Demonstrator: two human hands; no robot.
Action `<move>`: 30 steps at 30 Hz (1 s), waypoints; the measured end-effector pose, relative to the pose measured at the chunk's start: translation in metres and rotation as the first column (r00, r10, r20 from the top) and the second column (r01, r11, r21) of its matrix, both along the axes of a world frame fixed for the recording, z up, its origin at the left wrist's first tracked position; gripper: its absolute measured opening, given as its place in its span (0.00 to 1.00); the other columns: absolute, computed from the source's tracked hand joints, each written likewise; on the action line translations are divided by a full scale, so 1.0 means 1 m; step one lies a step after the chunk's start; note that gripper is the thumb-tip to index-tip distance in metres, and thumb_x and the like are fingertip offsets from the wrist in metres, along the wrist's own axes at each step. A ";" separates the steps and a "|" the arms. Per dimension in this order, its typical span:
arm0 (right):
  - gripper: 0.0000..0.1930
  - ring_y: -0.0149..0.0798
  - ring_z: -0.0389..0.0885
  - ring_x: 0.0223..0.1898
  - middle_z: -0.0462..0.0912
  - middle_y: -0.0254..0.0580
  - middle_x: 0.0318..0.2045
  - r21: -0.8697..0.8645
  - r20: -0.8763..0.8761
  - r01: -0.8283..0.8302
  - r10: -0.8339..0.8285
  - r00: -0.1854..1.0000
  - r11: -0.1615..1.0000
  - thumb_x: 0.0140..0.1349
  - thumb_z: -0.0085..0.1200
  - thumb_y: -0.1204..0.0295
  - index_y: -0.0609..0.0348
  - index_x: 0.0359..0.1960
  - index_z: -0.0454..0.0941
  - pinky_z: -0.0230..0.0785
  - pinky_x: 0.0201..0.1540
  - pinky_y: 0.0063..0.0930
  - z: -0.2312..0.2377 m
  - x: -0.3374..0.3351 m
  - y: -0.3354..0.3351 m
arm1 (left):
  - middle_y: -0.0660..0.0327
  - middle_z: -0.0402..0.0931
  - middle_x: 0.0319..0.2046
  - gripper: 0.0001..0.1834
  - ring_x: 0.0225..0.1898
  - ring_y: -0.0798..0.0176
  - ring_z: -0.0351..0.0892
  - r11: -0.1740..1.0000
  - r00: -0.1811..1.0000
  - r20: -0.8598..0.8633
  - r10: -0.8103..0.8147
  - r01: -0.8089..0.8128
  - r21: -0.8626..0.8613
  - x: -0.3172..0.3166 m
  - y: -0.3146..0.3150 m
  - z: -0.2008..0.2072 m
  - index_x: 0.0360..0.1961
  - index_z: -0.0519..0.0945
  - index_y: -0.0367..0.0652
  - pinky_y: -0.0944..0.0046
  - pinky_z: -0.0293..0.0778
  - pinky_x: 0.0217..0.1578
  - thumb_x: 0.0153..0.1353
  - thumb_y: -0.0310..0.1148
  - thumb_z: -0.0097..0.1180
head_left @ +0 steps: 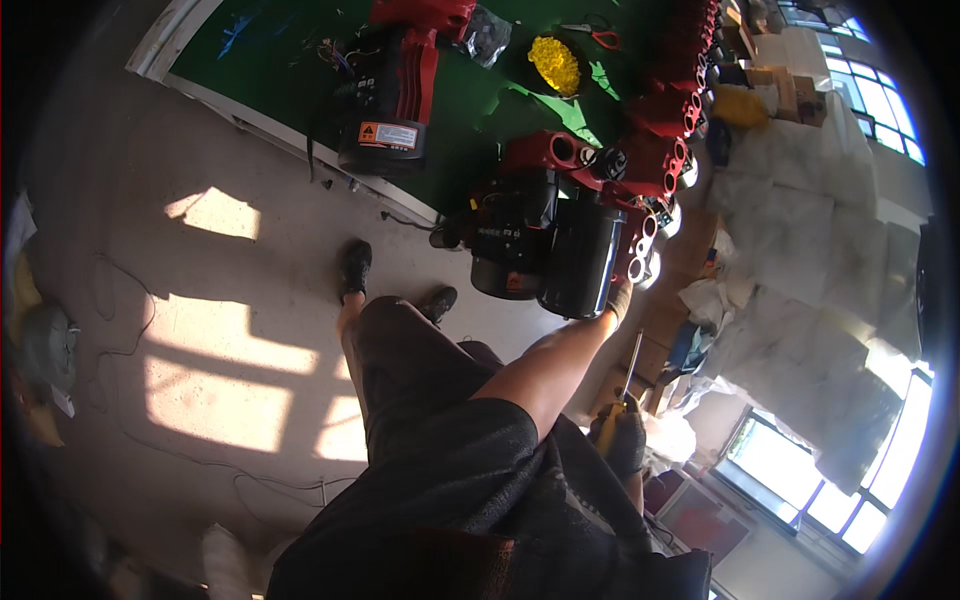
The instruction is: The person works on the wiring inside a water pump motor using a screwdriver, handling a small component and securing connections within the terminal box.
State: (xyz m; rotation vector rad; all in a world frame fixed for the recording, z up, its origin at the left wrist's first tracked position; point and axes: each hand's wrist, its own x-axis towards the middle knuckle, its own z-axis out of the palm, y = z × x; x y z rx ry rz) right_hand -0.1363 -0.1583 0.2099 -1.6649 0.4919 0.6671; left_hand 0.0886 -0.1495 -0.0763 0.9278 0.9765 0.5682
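Right hand (627, 442), in a dark glove, was closed round a screwdriver (630, 375): yellow handle, thin bare-metal shaft pointing up. Left hand (621, 297) was at the lower end of a red-and-black machine (510, 235); fingers mostly hidden behind its glossy black canister (580, 260), couldn't tell the grip. That machine sat at the near edge of the green surface (470, 110), canister overhanging. Second machine (385, 110), ribbed red grip, matte black round body, lay along the same edge, nearer the left corner. Its end carried an orange-and-white label (388, 135) with a warning triangle; fine print too small to read. Red housings (672, 110) with round holes lined the right edge. Farther in: yellow bits (555, 66), heaped, and red-handled scissors (605, 39).
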 end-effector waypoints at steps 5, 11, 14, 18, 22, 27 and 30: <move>0.24 0.33 0.73 0.17 0.76 0.40 0.24 -0.095 0.032 -0.075 0.079 0.996 0.993 0.72 0.49 0.63 0.57 0.66 0.65 0.70 0.17 0.28 -0.022 0.031 0.005 | 0.56 0.82 0.43 0.09 0.44 0.54 0.80 0.481 0.794 -0.335 -0.507 0.583 0.655 -0.028 0.050 -0.042 0.43 0.81 0.45 0.57 0.74 0.44 0.65 0.34 0.55; 0.26 0.29 0.73 0.20 0.76 0.36 0.25 -0.034 0.038 -0.093 0.095 0.995 0.995 0.72 0.52 0.65 0.46 0.71 0.64 0.69 0.20 0.26 -0.049 0.053 -0.029 | 0.52 0.82 0.27 0.06 0.29 0.50 0.81 0.371 0.620 -0.459 -0.636 0.767 0.523 -0.056 0.119 0.083 0.32 0.80 0.41 0.52 0.75 0.31 0.60 0.32 0.60; 0.26 0.27 0.74 0.21 0.77 0.34 0.24 0.000 0.047 -0.135 0.135 0.990 0.991 0.72 0.51 0.66 0.50 0.71 0.65 0.70 0.23 0.23 -0.058 0.061 -0.035 | 0.53 0.81 0.24 0.09 0.21 0.58 0.80 0.468 0.543 -0.377 -0.751 0.839 0.277 -0.058 0.130 0.076 0.31 0.79 0.39 0.56 0.75 0.27 0.63 0.34 0.61; 0.27 0.29 0.75 0.35 0.81 0.40 0.38 0.030 0.109 -0.232 0.228 0.968 0.972 0.72 0.51 0.67 0.51 0.71 0.63 0.74 0.42 0.26 -0.085 0.071 -0.053 | 0.62 0.76 0.21 0.07 0.16 0.72 0.72 0.513 0.549 -0.255 -0.796 0.836 0.198 -0.061 0.133 0.094 0.34 0.74 0.38 0.70 0.67 0.15 0.68 0.28 0.57; 0.27 0.28 0.75 0.36 0.82 0.41 0.40 0.019 0.232 -0.293 0.281 0.931 0.956 0.73 0.51 0.67 0.51 0.72 0.63 0.74 0.43 0.26 -0.093 0.074 -0.051 | 0.60 0.80 0.26 0.06 0.20 0.70 0.79 0.524 0.539 -0.256 -0.802 0.842 0.131 -0.066 0.139 0.102 0.35 0.74 0.37 0.70 0.75 0.20 0.69 0.28 0.56; 0.27 0.30 0.77 0.35 0.81 0.44 0.40 0.187 0.095 -0.235 0.221 0.971 0.954 0.72 0.51 0.67 0.52 0.72 0.62 0.74 0.41 0.26 -0.106 0.075 -0.050 | 0.59 0.81 0.27 0.05 0.21 0.70 0.80 0.538 0.551 -0.299 -0.779 0.833 0.132 -0.066 0.138 0.109 0.36 0.76 0.36 0.69 0.77 0.21 0.68 0.27 0.56; 0.28 0.29 0.76 0.36 0.81 0.42 0.37 0.137 0.282 -0.261 0.214 0.935 0.956 0.72 0.52 0.67 0.54 0.72 0.62 0.73 0.43 0.25 -0.113 0.071 -0.050 | 0.59 0.81 0.27 0.06 0.22 0.69 0.80 0.550 0.558 -0.277 -0.782 0.827 0.112 -0.064 0.140 0.107 0.35 0.76 0.35 0.68 0.77 0.21 0.68 0.27 0.56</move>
